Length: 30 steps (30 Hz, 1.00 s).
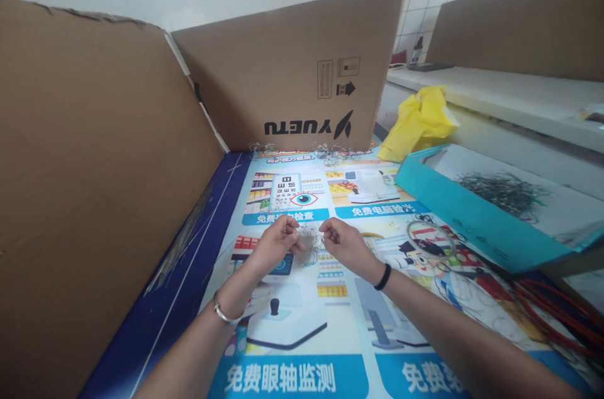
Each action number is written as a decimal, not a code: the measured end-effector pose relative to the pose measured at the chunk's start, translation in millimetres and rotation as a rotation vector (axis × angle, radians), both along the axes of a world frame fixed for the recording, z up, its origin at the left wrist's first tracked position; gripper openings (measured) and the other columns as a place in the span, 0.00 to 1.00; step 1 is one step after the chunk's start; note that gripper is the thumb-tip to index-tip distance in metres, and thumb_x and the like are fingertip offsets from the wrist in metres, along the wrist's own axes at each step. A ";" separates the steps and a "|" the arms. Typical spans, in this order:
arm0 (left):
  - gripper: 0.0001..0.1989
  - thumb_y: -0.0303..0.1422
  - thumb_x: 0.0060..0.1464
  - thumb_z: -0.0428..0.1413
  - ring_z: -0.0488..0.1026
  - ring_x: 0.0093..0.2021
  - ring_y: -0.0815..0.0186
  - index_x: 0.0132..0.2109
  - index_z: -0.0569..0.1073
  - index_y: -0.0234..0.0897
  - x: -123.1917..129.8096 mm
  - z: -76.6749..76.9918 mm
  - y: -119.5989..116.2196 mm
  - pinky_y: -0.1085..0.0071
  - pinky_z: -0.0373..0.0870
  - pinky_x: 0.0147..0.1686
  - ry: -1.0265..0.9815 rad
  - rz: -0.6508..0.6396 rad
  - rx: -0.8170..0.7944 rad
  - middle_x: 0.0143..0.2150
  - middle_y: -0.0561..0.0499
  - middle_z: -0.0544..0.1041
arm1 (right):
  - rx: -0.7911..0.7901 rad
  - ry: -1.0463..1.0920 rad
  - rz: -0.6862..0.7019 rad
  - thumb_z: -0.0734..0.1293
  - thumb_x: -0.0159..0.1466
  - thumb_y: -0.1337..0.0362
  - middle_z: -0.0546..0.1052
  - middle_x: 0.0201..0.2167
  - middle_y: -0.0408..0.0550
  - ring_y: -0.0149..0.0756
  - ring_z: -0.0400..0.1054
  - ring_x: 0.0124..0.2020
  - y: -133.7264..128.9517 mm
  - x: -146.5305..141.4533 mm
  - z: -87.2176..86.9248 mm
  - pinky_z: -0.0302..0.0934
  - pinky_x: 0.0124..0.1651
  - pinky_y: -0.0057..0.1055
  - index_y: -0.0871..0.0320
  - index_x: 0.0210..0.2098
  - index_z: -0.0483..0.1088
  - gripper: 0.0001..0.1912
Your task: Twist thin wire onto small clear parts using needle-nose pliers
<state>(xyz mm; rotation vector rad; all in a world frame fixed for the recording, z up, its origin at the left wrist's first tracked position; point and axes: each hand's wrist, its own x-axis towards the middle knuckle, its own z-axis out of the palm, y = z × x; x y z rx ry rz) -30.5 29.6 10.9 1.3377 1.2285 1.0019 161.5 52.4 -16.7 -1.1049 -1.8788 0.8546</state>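
Note:
My left hand (277,243) is pinched closed, thumb against fingers, over the middle of the printed sheet (302,286). Facing it, a short gap to the right, my right hand (348,247) is closed in a similar pinch. Between the fingertips shows a thin, silvery, bent wire piece (309,238), which both hands appear to grip; its exact shape is too fine to make out. A silver bangle is on my left wrist and a black band on the right one.
Cardboard panels stand at the left (85,185) and back (283,72). Small wire pieces (328,152) lie along the back panel. At right are a blue box (472,216) with a dark wire heap (503,194), a yellow bag (419,122) and orange cords (557,311). Thin rods (177,248) lie left.

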 end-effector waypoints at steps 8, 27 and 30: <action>0.07 0.32 0.51 0.52 0.75 0.25 0.69 0.39 0.63 0.37 -1.6 -0.4 1.4 0.74 0.71 0.23 0.079 0.060 0.032 0.29 0.56 0.68 | -0.031 0.017 0.003 0.60 0.54 0.68 0.68 0.22 0.39 0.29 0.62 0.23 0.8 0.6 1.8 0.57 0.27 0.27 0.55 0.33 0.65 0.07; 0.05 0.30 0.50 0.52 0.74 0.24 0.70 0.36 0.66 0.37 -6.7 2.4 0.8 0.78 0.66 0.23 0.227 0.036 0.051 0.26 0.57 0.70 | -0.093 0.088 0.055 0.62 0.53 0.68 0.66 0.23 0.39 0.29 0.61 0.25 8.3 5.7 -5.8 0.56 0.28 0.26 0.56 0.34 0.67 0.08; 0.04 0.30 0.49 0.52 0.75 0.23 0.69 0.35 0.66 0.37 -6.4 2.5 0.9 0.78 0.66 0.22 0.228 0.026 0.021 0.26 0.57 0.70 | -0.102 0.099 0.062 0.61 0.53 0.68 0.66 0.23 0.39 0.29 0.61 0.25 10.9 6.5 -8.3 0.56 0.28 0.26 0.56 0.34 0.67 0.08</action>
